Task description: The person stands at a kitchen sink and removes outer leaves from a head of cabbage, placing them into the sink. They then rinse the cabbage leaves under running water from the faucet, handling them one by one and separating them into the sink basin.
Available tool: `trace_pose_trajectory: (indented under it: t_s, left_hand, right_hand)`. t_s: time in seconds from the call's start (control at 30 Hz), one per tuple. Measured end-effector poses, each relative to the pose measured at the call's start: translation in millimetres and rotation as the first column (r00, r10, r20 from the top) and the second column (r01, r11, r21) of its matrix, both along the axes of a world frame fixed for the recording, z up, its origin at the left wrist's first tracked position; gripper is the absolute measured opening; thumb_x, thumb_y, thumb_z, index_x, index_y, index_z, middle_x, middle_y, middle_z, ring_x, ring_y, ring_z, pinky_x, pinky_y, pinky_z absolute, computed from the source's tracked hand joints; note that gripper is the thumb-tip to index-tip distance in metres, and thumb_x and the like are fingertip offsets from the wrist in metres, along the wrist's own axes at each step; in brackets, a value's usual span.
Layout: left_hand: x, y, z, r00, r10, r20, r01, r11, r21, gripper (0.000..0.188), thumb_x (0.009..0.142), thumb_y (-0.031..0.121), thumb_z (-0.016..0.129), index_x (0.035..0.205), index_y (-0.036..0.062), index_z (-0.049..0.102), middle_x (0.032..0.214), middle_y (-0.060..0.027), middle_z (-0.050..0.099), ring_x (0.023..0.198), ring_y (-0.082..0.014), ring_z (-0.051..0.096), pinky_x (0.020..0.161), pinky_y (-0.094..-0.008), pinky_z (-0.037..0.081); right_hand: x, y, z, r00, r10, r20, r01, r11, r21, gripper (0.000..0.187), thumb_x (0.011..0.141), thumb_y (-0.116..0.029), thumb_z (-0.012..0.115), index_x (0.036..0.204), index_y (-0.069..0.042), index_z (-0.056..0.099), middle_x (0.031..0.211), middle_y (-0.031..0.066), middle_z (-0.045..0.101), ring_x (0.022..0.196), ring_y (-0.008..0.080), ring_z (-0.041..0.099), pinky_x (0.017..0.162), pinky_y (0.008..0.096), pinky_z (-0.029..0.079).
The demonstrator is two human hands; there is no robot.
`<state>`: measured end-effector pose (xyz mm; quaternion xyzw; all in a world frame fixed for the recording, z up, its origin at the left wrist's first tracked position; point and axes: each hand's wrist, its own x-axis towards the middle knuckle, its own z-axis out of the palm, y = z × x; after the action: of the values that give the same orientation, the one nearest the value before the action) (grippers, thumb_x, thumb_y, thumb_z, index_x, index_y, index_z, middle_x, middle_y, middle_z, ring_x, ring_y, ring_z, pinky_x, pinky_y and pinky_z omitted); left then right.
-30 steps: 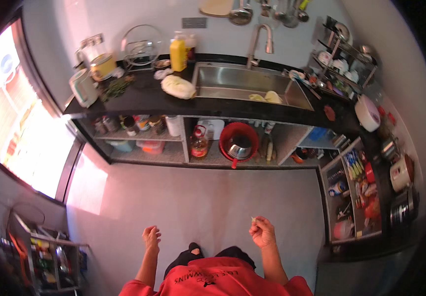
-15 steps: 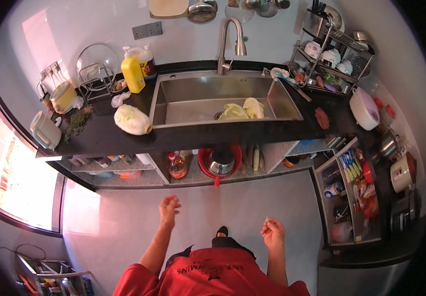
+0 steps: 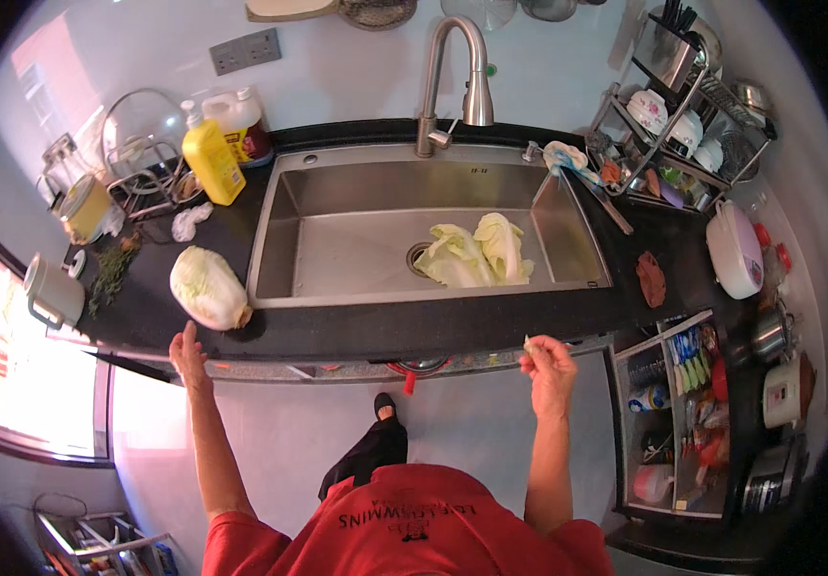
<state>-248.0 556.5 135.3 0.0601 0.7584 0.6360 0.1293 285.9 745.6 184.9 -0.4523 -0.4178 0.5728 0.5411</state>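
Counter, far left: white electric kettle (image 3: 55,290) with a handle, standing near the edge of the black countertop (image 3: 366,326). Just right of it, a loose bunch of dark green herbs (image 3: 113,272). Behind, a metal wire rack (image 3: 145,182) holding a round, clear lid.

Left hand (image 3: 189,353): at the counter's front edge, fingers extended, released. Fingertips lie just beside the lower end of the cabbage; contact cannot be told from this view.

Pale green-white, oblong cabbage (image 3: 208,286): on its side on the countertop, left of the sink, base end toward lower right. Behind it, a crumpled white wad (image 3: 191,222), then a yellow plastic pump bottle (image 3: 212,163), upright.

Centre: rectangular stainless-steel sink (image 3: 337,245), with a curved, brushed-metal faucet (image 3: 428,106) at its back rim. In the basin, 2 loose, pale yellow-green cabbage leaves (image 3: 503,245) lie touching, right of centre, beside the drain.

Right hand (image 3: 546,360): raised in front of the sink's right part, thumb and fingers pinched on 1 small, pale piece (image 3: 527,340); its kind is too small to tell.

Right: a crumpled, reddish-brown item (image 3: 651,279) on the countertop; behind it, a tiered metal dish rack (image 3: 690,96) with white bowls. Farther right, a white, rounded container (image 3: 732,252).
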Motion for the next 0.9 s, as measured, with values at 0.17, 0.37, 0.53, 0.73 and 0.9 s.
trace_pose_trajectory:
  t_s: [0.17,0.37,0.53,0.73,0.9]
  left_hand:
    - [-33,53,12,0.998,-0.034,0.054,0.04,0.993,-0.108,0.05,0.071,0.05,0.068,0.084,0.0024,0.059,0.079,-0.0055,0.057,0.068,-0.0152,0.051,0.062,-0.0305,0.04]
    - [-15,96,28,0.991,-0.059,0.118,0.032,0.975,0.218,0.065,0.074,0.038,0.073,0.116,-0.0082,0.053,0.102,-0.0146,0.062,0.088,-0.0215,0.061,0.076,-0.0316,0.05]
    - [-19,90,34,0.956,-0.092,0.28,0.039,0.981,0.19,0.067,0.074,0.035,0.074,0.119,-0.0072,0.049,0.104,-0.0143,0.061,0.087,-0.0236,0.062,0.075,-0.0349,0.053]
    - [-19,102,35,0.984,-0.096,0.153,0.079,0.99,0.116,0.064,0.073,0.03,0.074,0.119,-0.0053,0.047,0.102,-0.0138,0.059,0.087,-0.0228,0.061,0.075,-0.037,0.052]
    - [-29,99,14,0.993,0.002,0.114,-0.015,0.993,0.116,0.056,0.074,0.027,0.073,0.113,-0.005,0.049,0.099,-0.0134,0.059,0.085,-0.0221,0.06,0.075,-0.0357,0.051]
  right_hand:
    - [-25,53,16,0.971,-0.159,0.176,0.142,0.984,0.106,0.011,0.083,-0.005,0.061,0.094,-0.005,0.062,0.076,0.0002,0.06,0.06,0.007,0.055,0.052,0.0196,0.042]
    - [-40,106,2,0.921,-0.234,0.311,0.2,0.97,0.138,0.009,0.087,-0.007,0.058,0.095,-0.002,0.061,0.078,0.001,0.06,0.063,0.0084,0.058,0.056,0.0191,0.044]
    - [-42,165,-13,0.831,-0.222,0.511,0.082,0.956,0.282,0.015,0.086,-0.006,0.057,0.1,-0.001,0.06,0.085,0.0045,0.061,0.074,0.0136,0.06,0.067,0.0242,0.047]
    - [-48,197,-21,0.544,-0.276,0.792,-0.105,0.915,0.39,0.026,0.079,-0.012,0.062,0.103,-0.003,0.061,0.105,0.0149,0.058,0.098,0.0288,0.055,0.087,0.036,0.042]
    - [-38,202,-29,0.646,-0.19,0.74,-0.073,0.949,0.308,0.026,0.078,-0.008,0.061,0.104,-0.003,0.061,0.104,0.013,0.056,0.098,0.0282,0.054,0.086,0.0357,0.044]
